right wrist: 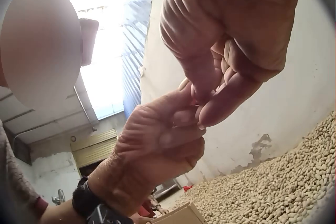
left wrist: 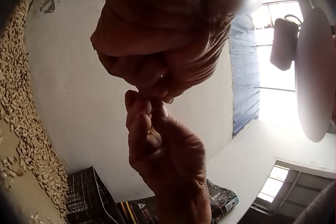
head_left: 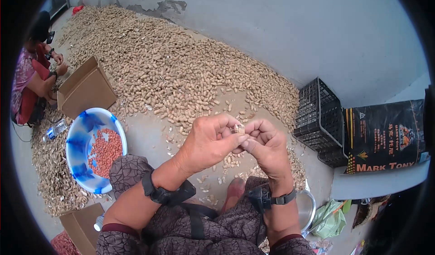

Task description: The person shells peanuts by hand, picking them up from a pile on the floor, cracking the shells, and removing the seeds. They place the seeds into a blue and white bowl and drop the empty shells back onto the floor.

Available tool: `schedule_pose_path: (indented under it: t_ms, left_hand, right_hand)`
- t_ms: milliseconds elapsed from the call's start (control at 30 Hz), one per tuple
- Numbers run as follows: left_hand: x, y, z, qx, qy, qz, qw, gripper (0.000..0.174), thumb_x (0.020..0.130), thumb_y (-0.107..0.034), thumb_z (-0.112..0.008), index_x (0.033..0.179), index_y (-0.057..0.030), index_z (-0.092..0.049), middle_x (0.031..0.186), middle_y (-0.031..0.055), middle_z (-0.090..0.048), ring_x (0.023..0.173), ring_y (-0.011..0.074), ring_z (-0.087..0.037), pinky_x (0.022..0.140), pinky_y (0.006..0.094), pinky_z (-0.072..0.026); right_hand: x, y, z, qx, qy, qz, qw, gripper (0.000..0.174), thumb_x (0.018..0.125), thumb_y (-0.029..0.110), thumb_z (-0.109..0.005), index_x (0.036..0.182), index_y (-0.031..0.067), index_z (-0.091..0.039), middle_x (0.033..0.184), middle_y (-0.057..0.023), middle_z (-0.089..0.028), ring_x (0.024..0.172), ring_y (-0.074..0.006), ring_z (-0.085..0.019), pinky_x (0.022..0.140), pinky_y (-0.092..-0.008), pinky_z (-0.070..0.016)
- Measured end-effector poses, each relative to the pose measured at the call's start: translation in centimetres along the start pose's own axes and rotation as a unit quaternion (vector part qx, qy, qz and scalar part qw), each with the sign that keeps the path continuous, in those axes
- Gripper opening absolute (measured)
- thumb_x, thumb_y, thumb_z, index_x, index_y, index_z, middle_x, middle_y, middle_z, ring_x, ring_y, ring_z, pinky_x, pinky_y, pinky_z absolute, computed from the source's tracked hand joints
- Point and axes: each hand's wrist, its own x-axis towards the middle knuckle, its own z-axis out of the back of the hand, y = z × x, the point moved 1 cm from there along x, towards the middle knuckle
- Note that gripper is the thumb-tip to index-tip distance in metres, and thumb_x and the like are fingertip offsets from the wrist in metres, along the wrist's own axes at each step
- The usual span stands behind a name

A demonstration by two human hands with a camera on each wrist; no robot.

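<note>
A peanut in its shell is pinched between the fingertips of both hands, in front of the person's lap in the head view. My left hand grips it with thumb and curled fingers from the left. From the other side my right hand pinches it, its thumb against the left thumb. Both wrist views show the fingertips meeting, with the left hand large at the top of the left wrist view and the right hand large in the right wrist view. There the fingers hide most of the peanut.
A big heap of unshelled peanuts lies along the wall. To the left stand a blue-and-white basin with shelled red kernels, a cardboard box, and another person. Right are black crates and a metal bowl.
</note>
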Motion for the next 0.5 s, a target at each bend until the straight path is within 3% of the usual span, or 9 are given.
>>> schedule_pose_path:
  t_ms: [200,267,333,400,467,500]
  left_hand:
    - [-0.1,-0.3,1.0,0.164,0.015,-0.089,0.982,0.009,0.074,-0.008,-0.062,0.071,-0.0014,-0.057,0.054,-0.0002,-0.055,0.049,0.0029,-0.048,0.042,0.0203,-0.0359]
    - [0.1,-0.3,1.4,0.246,0.040,-0.193,0.949,0.011,0.073,-0.009,-0.063,0.068,-0.0016,-0.057,0.054,-0.0001,-0.054,0.049,0.0034,-0.047,0.042,0.0209,-0.0358]
    - [0.3,-0.9,1.7,0.232,0.066,-0.165,0.956,0.012,0.074,-0.009,-0.063,0.067,-0.0014,-0.057,0.054,0.0000,-0.053,0.049,0.0036,-0.047,0.042,0.0212,-0.0360]
    - [-0.1,-0.7,1.4,0.214,0.092,-0.134,0.963,0.013,0.074,-0.010,-0.062,0.067,-0.0013,-0.056,0.054,0.0001,-0.053,0.049,0.0037,-0.047,0.042,0.0214,-0.0361]
    - [-0.1,-0.4,0.9,0.059,0.074,-0.080,0.992,0.013,0.076,-0.010,-0.061,0.066,-0.0016,-0.056,0.054,0.0001,-0.052,0.049,0.0039,-0.047,0.042,0.0214,-0.0366]
    - [0.0,-0.4,1.0,0.088,0.090,-0.091,0.988,0.013,0.078,-0.008,-0.058,0.068,-0.0014,-0.055,0.057,0.0005,-0.054,0.052,0.0041,-0.048,0.044,0.0206,-0.0377]
  right_hand:
    - [-0.4,-0.8,-0.1,-0.115,-0.004,0.039,0.993,0.019,0.072,-0.007,-0.057,0.088,-0.0016,-0.049,0.077,-0.0042,-0.055,0.069,-0.0078,-0.055,0.060,-0.0202,-0.0463]
    - [-0.7,-0.9,-0.1,-0.153,-0.005,0.047,0.987,0.018,0.070,-0.007,-0.059,0.085,-0.0010,-0.050,0.073,-0.0022,-0.054,0.067,-0.0059,-0.053,0.057,-0.0190,-0.0443]
    - [-0.9,-0.5,-0.2,-0.212,0.011,0.081,0.974,0.015,0.068,-0.006,-0.061,0.079,-0.0001,-0.051,0.065,0.0005,-0.051,0.062,-0.0040,-0.049,0.053,-0.0182,-0.0413]
    - [-1.1,-0.5,-0.3,-0.207,-0.006,0.085,0.975,0.013,0.068,-0.006,-0.060,0.076,-0.0004,-0.051,0.063,-0.0024,-0.054,0.061,-0.0053,-0.053,0.052,-0.0190,-0.0444]
    - [-1.2,0.2,-0.4,-0.183,-0.002,0.085,0.979,0.011,0.069,-0.006,-0.060,0.074,-0.0013,-0.051,0.067,-0.0069,-0.058,0.062,-0.0088,-0.058,0.053,-0.0206,-0.0484]
    - [-1.2,0.4,-0.5,-0.170,-0.002,0.089,0.981,0.009,0.072,-0.007,-0.058,0.072,-0.0020,-0.050,0.070,-0.0102,-0.060,0.063,-0.0128,-0.061,0.054,-0.0227,-0.0513]
